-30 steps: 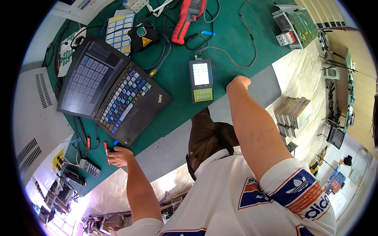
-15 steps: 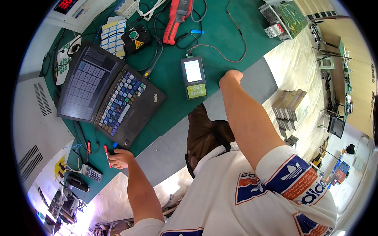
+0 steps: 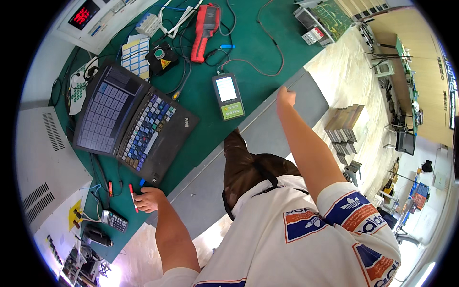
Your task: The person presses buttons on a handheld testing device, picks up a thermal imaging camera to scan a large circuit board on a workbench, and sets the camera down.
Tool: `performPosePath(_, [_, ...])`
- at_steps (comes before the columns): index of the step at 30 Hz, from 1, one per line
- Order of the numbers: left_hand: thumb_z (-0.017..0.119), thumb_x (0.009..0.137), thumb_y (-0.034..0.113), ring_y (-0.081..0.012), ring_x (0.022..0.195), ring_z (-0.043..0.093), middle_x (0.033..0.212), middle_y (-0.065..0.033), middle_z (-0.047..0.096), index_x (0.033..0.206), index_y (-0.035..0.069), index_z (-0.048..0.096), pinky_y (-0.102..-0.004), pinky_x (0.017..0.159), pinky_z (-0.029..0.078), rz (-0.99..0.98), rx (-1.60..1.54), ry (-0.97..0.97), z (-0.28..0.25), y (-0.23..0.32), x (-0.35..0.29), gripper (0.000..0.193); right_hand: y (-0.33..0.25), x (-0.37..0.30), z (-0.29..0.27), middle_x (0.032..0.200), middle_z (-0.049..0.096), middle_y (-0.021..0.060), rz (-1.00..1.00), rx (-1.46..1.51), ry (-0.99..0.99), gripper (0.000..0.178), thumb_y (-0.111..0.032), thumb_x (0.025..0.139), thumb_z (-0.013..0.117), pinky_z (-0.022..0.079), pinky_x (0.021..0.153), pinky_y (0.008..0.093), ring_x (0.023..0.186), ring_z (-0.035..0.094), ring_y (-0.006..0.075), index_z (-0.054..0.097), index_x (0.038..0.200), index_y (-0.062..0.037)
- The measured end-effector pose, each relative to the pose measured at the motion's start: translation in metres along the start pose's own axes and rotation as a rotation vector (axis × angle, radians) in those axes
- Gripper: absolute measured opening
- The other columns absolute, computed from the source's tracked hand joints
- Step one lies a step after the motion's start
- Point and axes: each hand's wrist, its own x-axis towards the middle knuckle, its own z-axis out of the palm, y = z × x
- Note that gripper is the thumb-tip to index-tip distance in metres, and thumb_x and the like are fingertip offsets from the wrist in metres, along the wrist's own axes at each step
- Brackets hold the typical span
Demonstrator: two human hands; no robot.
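Observation:
My left hand (image 3: 149, 199) is at the near left edge of the green-topped bench, its fingers closed on a slim red pen (image 3: 133, 198) with a pale lower part. Just above that hand is the near corner of an open black laptop (image 3: 165, 138). My right hand (image 3: 286, 97) is closed at the bench's front edge, over the grey panel (image 3: 291, 117); its fingertips are hidden, so what it grips cannot be made out. Between the two hands, a handheld tester (image 3: 228, 95) with a lit white screen and green keypad lies on the bench.
A red-and-grey clamp meter (image 3: 205, 31) and cables lie at the back. Near the laptop are a black box with a green button (image 3: 161, 57), a label sheet (image 3: 136, 56) and a calculator (image 3: 114, 221). An open-cased circuit board (image 3: 330, 19) stands far right; stacked blocks (image 3: 343, 124) are beyond.
The view has shifted a little. My right hand has moved slightly right along the front edge, farther from the tester. My left hand stays at the red pen.

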Motion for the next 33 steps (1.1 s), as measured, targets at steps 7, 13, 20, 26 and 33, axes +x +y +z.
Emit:
performPosePath(7, [0.043, 0.094, 0.039, -0.0328, 0.129, 0.046, 0.141, -0.0066, 0.047, 0.134, 0.018, 0.052, -0.0527, 0.102, 0.037, -0.015, -0.02, -0.055, -0.002, 0.004, 0.002, 0.046, -0.038, -0.021, -0.023, 0.085, 0.069, 0.0148, -0.784, -0.609, -0.673, 0.056, -0.053, 0.077, 0.079, 0.053, 0.075, 0.0395, 0.083, 0.068, 0.0277, 0.067, 0.093, -0.0005])
performPosePath(13, [0.042, 0.094, 0.039, -0.0348, 0.133, 0.042, 0.141, -0.0086, 0.046, 0.136, 0.016, 0.05, -0.0558, 0.105, 0.034, -0.041, -0.061, -0.107, -0.006, 0.004, 0.003, 0.048, -0.055, -0.03, 0.003, 0.095, 0.069, 0.0165, -0.782, -0.851, -0.91, 0.08, -0.067, 0.068, 0.082, 0.053, 0.082, 0.0376, 0.095, 0.068, 0.028, 0.068, 0.102, 0.0036])
performPosePath(20, [0.042, 0.094, 0.039, -0.0338, 0.131, 0.044, 0.139, -0.008, 0.048, 0.134, 0.017, 0.051, -0.0539, 0.105, 0.035, -0.029, -0.024, -0.053, 0.003, 0.0, 0.002, 0.047, -0.059, -0.034, 0.015, 0.103, 0.067, 0.0195, -0.828, -1.115, -0.94, 0.099, -0.077, 0.06, 0.081, 0.052, 0.087, 0.0385, 0.102, 0.065, 0.0326, 0.065, 0.112, 0.0062])
performPosePath(26, [0.043, 0.093, 0.04, -0.0336, 0.131, 0.045, 0.14, -0.0076, 0.047, 0.135, 0.017, 0.051, -0.0548, 0.106, 0.034, -0.032, -0.035, -0.064, 0.001, 0.001, 0.002, 0.049, -0.07, -0.046, 0.017, 0.103, 0.067, 0.0181, -0.858, -1.285, -1.05, 0.096, -0.077, 0.061, 0.079, 0.052, 0.083, 0.04, 0.102, 0.065, 0.0331, 0.064, 0.11, 0.004])
performPosePath(33, [0.045, 0.091, 0.039, -0.0334, 0.129, 0.047, 0.138, -0.0085, 0.05, 0.134, 0.018, 0.052, -0.0537, 0.104, 0.036, -0.013, 0.044, -0.033, 0.006, -0.002, 0.004, 0.048, -0.054, -0.05, 0.019, 0.099, 0.069, 0.0176, -0.871, -1.146, -1.114, 0.088, -0.076, 0.066, 0.076, 0.053, 0.082, 0.0414, 0.098, 0.066, 0.0336, 0.065, 0.105, 0.0021])
